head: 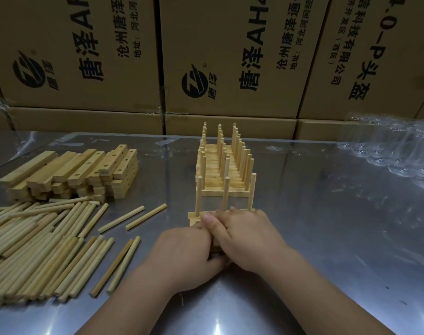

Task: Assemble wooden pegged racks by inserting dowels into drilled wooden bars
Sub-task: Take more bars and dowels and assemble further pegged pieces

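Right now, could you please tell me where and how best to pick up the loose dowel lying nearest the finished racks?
I would pinch the dowel at its middle from above, fingers across it: it lies flat on the table, slanted, with bare surface along both long sides.

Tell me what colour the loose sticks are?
The loose round wooden dowels are pale tan; head view.

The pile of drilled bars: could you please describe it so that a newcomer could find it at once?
Start at the shiny table before the wall of cardboard boxes. On its left side, just behind the heap of round dowels, lies the pile of drilled bars. Unlike the dowels, they are flat, square-edged and have round holes.
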